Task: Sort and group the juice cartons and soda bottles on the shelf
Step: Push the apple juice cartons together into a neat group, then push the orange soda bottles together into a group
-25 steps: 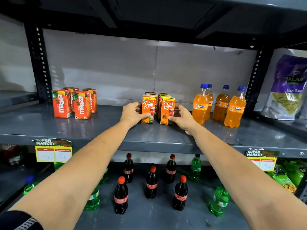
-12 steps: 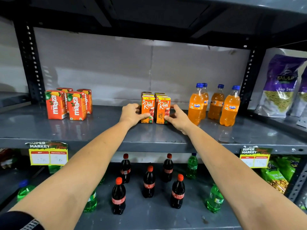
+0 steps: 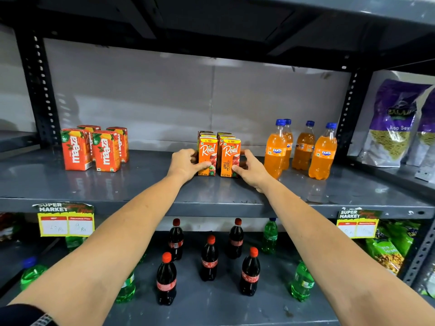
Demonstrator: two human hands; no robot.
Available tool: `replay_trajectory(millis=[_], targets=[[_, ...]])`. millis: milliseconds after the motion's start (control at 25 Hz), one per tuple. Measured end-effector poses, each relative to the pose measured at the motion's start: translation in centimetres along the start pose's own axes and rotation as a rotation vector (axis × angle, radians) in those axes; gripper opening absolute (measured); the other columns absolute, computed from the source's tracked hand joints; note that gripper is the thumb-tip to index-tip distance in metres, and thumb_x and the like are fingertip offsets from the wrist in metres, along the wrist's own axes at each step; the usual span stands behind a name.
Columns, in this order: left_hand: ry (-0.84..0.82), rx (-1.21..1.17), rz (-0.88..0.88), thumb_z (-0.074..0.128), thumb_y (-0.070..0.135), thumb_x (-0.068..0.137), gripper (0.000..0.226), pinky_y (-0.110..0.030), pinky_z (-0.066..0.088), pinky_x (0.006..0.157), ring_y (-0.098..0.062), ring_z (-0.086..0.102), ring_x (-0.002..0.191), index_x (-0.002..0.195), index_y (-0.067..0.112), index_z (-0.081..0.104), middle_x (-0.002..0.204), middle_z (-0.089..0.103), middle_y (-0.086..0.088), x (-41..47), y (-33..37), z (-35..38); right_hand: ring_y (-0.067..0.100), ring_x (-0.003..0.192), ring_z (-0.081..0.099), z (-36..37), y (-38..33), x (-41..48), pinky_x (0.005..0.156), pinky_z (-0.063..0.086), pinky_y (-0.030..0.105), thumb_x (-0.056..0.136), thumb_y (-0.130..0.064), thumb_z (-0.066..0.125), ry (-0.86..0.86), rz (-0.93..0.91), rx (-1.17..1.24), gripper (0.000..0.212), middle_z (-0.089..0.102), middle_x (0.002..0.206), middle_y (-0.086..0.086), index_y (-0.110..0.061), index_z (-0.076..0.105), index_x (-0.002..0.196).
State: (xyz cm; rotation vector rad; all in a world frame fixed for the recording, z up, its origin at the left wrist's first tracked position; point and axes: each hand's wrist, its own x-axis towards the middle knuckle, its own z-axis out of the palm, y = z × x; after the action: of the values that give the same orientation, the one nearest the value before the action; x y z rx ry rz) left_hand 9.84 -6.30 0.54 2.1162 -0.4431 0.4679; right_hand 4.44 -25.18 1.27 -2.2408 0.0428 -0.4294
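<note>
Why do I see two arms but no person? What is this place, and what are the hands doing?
The camera sits on the person's head and looks forward and down, so you see only their arms, as if they were your own. This is a shop shelf.

The left hand and right hand press from both sides on a little group of Real juice cartons, in two rows. Nothing is lifted; the cartons stand on the shelf.

To the left stand four Maaza cartons. To the right stand four orange Fanta bottles. On the lower shelf are dark cola bottles and green bottles. Snack bags sit at the far right.
</note>
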Motion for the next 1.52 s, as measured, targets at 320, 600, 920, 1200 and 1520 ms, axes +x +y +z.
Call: replay_trajectory(millis=[320,600,920,1200,1520], targets=[[0.007,0.015,-0.060,0.078,0.039,0.072,0.054,-0.034,0.051,0.083,-0.025,0.064,0.097,0.106,0.000,0.061,0.108,0.068,-0.016,-1.0,0.4,-0.2,0.028,0.134,0.044,0.0,0.0,-0.3,0.105,0.041,0.045,0.091,-0.020,0.060,0.035,0.009,0.003,0.064,0.046,0.145,0.011,-0.017,0.024,0.143],[0.088,0.288,0.098,0.068,0.050,0.077,0.060,-0.042,0.051,0.081,-0.029,0.059,0.102,0.114,0.006,0.050,0.111,0.062,-0.014,-4.3,1.7,-1.3,0.028,0.141,0.032,-1.1,-0.4,-3.7,0.108,0.041,0.037,0.091,-0.030,0.057,0.379,-0.303,-0.367,0.077,0.026,0.154,0.015,-0.007,0.014,0.150],[0.068,0.349,0.432,0.068,0.044,0.079,0.069,-0.042,0.050,0.088,-0.025,0.051,0.115,0.133,0.012,0.039,0.130,0.052,-0.007,-6.6,6.7,3.4,0.039,0.135,0.036,-8.4,6.1,-7.3,0.107,0.037,0.045,0.079,-0.026,0.074,0.531,-0.406,-0.642,0.084,0.029,0.151,0.022,-0.007,0.027,0.146],[0.018,0.240,0.289,0.068,0.048,0.078,0.084,-0.039,0.038,0.101,-0.029,0.041,0.130,0.140,0.007,0.030,0.142,0.042,-0.015,-4.6,11.6,11.2,0.045,0.139,0.024,-15.7,11.0,-4.7,0.111,0.029,0.052,0.078,-0.036,0.073,0.513,-0.155,-0.490,0.097,0.014,0.154,0.025,-0.006,0.014,0.148],[0.014,0.037,0.024,0.078,0.026,0.072,0.070,-0.046,0.048,0.095,-0.032,0.053,0.117,0.129,0.013,0.040,0.128,0.056,-0.014,-1.3,13.4,16.3,0.037,0.124,0.050,-17.2,12.7,-2.0,0.099,0.044,0.043,0.079,-0.026,0.074,0.353,0.060,-0.207,0.079,0.047,0.136,0.020,-0.005,0.024,0.136]])
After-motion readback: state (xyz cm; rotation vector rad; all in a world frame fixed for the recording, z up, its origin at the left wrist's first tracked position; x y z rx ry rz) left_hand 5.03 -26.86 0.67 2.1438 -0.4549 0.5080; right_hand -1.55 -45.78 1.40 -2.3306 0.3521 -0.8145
